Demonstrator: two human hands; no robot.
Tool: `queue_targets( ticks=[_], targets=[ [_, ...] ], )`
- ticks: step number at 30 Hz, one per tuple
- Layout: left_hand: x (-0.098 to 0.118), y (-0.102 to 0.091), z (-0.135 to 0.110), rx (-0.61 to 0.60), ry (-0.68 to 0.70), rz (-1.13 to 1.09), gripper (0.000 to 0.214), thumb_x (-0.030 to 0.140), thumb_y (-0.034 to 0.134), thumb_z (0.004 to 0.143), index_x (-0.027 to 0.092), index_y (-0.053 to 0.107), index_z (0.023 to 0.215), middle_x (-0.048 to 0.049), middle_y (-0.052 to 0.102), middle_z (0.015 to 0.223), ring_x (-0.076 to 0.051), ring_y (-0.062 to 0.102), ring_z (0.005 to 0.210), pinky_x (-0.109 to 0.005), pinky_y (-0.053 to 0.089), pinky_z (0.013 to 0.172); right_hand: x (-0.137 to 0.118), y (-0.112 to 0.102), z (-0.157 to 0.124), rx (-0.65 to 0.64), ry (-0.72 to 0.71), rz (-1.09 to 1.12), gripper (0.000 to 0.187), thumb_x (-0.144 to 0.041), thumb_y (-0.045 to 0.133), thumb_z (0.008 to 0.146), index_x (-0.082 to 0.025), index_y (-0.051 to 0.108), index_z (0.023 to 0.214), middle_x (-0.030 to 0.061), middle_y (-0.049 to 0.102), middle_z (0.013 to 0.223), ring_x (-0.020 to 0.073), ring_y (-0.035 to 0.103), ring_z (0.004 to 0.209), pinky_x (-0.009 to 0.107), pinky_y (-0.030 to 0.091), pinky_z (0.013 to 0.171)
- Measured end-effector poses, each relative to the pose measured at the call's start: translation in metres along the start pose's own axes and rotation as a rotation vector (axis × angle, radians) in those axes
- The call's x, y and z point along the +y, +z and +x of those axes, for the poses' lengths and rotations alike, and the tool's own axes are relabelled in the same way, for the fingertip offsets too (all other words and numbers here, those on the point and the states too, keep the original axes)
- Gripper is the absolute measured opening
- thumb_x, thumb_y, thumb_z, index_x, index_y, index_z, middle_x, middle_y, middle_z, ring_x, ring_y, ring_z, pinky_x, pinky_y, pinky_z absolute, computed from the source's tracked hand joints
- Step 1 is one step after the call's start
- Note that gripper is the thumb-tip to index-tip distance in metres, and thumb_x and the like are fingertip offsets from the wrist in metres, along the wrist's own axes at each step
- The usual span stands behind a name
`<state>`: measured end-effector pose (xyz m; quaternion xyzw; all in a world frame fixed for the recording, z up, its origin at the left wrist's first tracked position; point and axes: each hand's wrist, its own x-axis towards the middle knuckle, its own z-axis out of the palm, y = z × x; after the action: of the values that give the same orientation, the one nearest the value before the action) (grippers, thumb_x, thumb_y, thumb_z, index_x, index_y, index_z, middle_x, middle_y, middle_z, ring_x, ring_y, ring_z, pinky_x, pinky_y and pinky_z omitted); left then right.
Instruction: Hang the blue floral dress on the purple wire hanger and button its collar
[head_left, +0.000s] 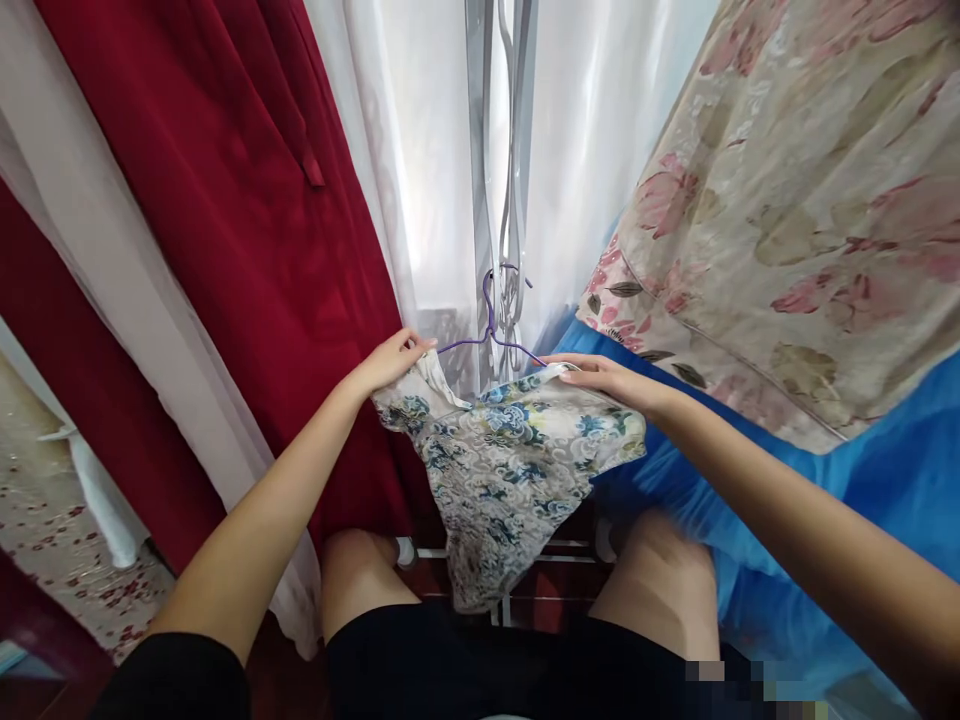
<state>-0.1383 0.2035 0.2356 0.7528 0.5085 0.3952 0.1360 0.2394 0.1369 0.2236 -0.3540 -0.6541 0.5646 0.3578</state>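
Observation:
A short-sleeved floral top [502,470], pale with blue and green flowers, hangs on a thin purple hanger [491,335] in front of me. My left hand [394,362] pinches the top at its left shoulder, by the white neckline edge. At the other shoulder, my right hand [600,378] has its fingers closed on the fabric beside the hanger's arm. The hanger's hook is up among grey metal bars [501,160]; whether it rests on one I cannot make out. The lower part of the top drapes down between my knees.
Long dark red cloth [247,220] hangs at the left beside pale drapes [127,220]. Behind the bars is a white sheer curtain [600,120]. A beige flowered garment [795,230] and blue tulle [780,540] hang at the right. Reddish tiles [551,610] form the floor.

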Motion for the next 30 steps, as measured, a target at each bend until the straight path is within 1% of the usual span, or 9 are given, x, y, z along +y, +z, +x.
queue_targets(
  ticks=[3,8,14,17,19,21,23,27,30],
  targets=[
    [0.009,0.006,-0.016,0.172,0.071,-0.036,0.041,0.056,0.061,0.089,0.019,0.052,0.074,0.0033,0.048,0.065,-0.013,0.045,0.064,-0.023,0.035,0.061,0.019,-0.001,-0.029,0.097,-0.078,-0.121,0.057,-0.045,0.083,0.077,-0.025,0.068,0.128,0.0054,0.075,0.113,0.0267,0.069,0.105,0.036,0.056,0.088],
    [0.023,0.011,-0.054,0.24,0.205,-0.096,0.033,0.049,0.063,0.09,0.019,0.053,0.082,0.0033,0.049,0.071,-0.012,0.046,0.065,-0.022,0.036,0.062,0.044,-0.009,-0.071,0.367,-0.105,-0.099,0.038,-0.058,0.07,0.087,-0.02,0.071,0.086,0.0059,0.072,0.078,0.0239,0.066,0.07,0.037,0.054,0.066],
    [0.042,0.003,-0.057,0.326,0.275,0.147,0.028,0.047,0.057,0.095,0.019,0.062,0.091,0.0004,0.059,0.077,-0.015,0.052,0.071,-0.025,0.036,0.069,-0.018,-0.003,-0.051,0.571,-0.227,0.014,0.04,-0.057,0.073,0.082,-0.022,0.072,0.1,0.0084,0.074,0.087,0.0291,0.07,0.078,0.039,0.058,0.067],
    [0.03,0.005,-0.051,0.349,0.178,0.137,0.032,0.05,0.064,0.089,0.02,0.06,0.081,0.0002,0.058,0.074,-0.016,0.051,0.071,-0.026,0.033,0.067,-0.047,0.034,-0.047,0.481,-0.318,-0.086,0.043,-0.06,0.061,0.09,-0.022,0.072,0.107,0.0086,0.074,0.094,0.0305,0.071,0.089,0.039,0.058,0.072],
    [0.015,0.013,-0.051,0.366,0.055,0.002,0.044,0.056,0.063,0.087,0.02,0.051,0.066,0.0013,0.048,0.062,-0.015,0.044,0.063,-0.027,0.03,0.062,-0.054,0.069,-0.058,0.198,-0.41,-0.267,0.048,-0.064,0.053,0.094,-0.023,0.073,0.11,0.0077,0.074,0.098,0.0292,0.07,0.093,0.039,0.058,0.077],
    [0.0,0.024,-0.055,0.386,-0.034,-0.131,0.057,0.065,0.046,0.093,0.022,0.038,0.056,0.0015,0.039,0.055,-0.014,0.038,0.057,-0.028,0.031,0.059,-0.052,0.104,-0.075,-0.27,-0.492,-0.5,0.045,-0.058,0.061,0.093,-0.026,0.07,0.123,0.0071,0.073,0.114,0.027,0.069,0.102,0.039,0.057,0.089],
    [-0.006,0.035,-0.062,0.406,-0.061,-0.193,0.062,0.069,0.022,0.098,0.024,0.026,0.055,0.0004,0.036,0.054,-0.014,0.038,0.055,-0.028,0.034,0.057,-0.041,0.128,-0.088,-0.437,-0.609,-0.666,0.048,-0.05,0.067,0.093,-0.028,0.063,0.136,0.0077,0.07,0.124,0.0253,0.068,0.11,0.038,0.054,0.099],
    [0.023,0.047,-0.078,0.266,-0.07,-0.484,0.061,0.069,0.015,0.097,0.023,0.022,0.058,-0.0005,0.039,0.058,-0.012,0.036,0.051,-0.027,0.038,0.053,-0.008,0.13,-0.076,-0.276,-0.747,-0.919,0.056,-0.031,0.063,0.096,-0.028,0.049,0.15,0.0117,0.065,0.134,0.0265,0.063,0.122,0.043,0.049,0.106],
    [0.07,0.052,-0.088,0.015,-0.089,-0.897,0.053,0.066,0.031,0.097,0.021,0.036,0.069,0.0005,0.048,0.07,-0.007,0.03,0.045,-0.025,0.037,0.048,0.016,0.118,-0.051,-0.039,-0.726,-1.047,0.091,-0.031,0.075,0.085,-0.022,0.026,0.161,0.0191,0.046,0.155,0.0354,0.046,0.141,0.053,0.042,0.113]
  ],
)
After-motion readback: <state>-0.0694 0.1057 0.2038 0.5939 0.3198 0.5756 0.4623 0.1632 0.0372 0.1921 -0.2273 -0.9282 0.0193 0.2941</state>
